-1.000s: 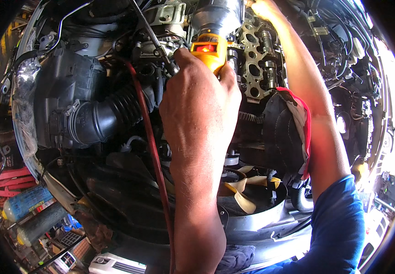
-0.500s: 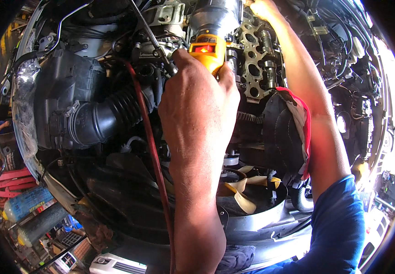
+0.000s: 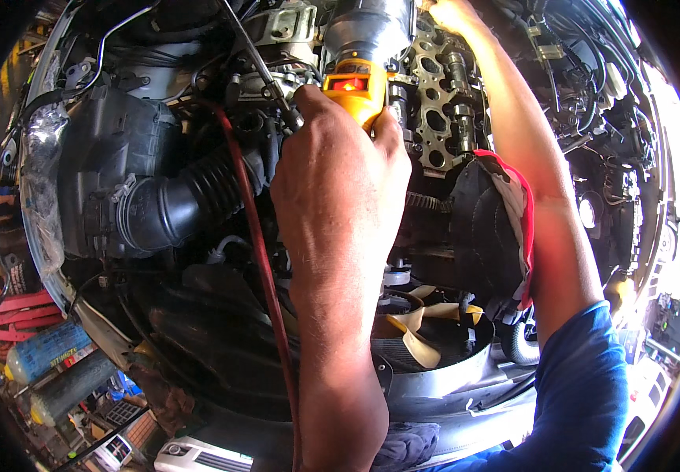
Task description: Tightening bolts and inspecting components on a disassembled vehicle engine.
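Hands, two: the left hand [image 3: 340,169] and the right hand [image 3: 452,14] are staying apart from each other.
Left grip: the left hand is clamping around one yellow handheld tool [image 3: 364,67] with a red switch area and a wide, shiny round head.
Right grip: this hand is reaching to the upper edge, where its fingers are running out of view; I cannot tell what they are gripping.
Tool's place: it is pointing away from the person over the engine, just left of one grey metal plate with a row of round openings [image 3: 434,108].
Rod, one: a long, thin dark metal rod [image 3: 275,88] is slanting down beside the left hand; contact is unclear.
Hose, one: a thin dark-red hose [image 3: 258,228] is running left of the left forearm.
Engine bay: the car's engine bay [image 3: 466,425] is holding all these parts.
Box, one: a black plastic box [image 3: 112,149] is sitting closed, hiding its contents; one black ribbed duct [image 3: 175,208] is joining it.
Shroud, one: a round grey shroud [image 3: 434,389] is enclosing one cream-bladed fan [image 3: 416,346].
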The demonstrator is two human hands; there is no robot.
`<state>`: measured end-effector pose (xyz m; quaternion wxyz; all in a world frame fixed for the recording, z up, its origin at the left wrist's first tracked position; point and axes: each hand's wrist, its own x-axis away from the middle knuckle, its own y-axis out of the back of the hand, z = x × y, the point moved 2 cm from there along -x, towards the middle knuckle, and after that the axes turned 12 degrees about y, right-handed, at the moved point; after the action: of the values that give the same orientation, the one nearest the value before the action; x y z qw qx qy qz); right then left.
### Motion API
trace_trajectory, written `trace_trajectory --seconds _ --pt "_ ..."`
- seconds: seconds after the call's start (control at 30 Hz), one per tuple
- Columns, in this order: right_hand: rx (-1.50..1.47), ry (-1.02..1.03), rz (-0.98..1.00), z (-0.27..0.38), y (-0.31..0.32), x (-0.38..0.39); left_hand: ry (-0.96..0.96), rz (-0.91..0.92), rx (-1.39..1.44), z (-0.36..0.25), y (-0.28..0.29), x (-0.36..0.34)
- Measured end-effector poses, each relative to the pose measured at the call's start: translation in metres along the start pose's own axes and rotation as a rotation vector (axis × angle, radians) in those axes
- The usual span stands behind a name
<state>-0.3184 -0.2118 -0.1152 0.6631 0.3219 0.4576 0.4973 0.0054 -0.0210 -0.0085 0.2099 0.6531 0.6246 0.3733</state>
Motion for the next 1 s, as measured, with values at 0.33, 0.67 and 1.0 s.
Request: trace_trajectory --seconds 0.33,0.67,1.0 --pt "0.012 0.014 0.008 0.005 0.001 0.003 -0.062 -0.023 -0.068 -0.001 0.001 0.001" --pt "-0.005 0.041 -0.021 0.0 -0.001 0.001 0.006 -0.008 -0.021 0.0 0.0 -0.001" --pt "-0.003 0.058 -0.009 -0.011 -0.007 -0.002 -0.008 0.001 0.009 0.001 0.0 0.0"
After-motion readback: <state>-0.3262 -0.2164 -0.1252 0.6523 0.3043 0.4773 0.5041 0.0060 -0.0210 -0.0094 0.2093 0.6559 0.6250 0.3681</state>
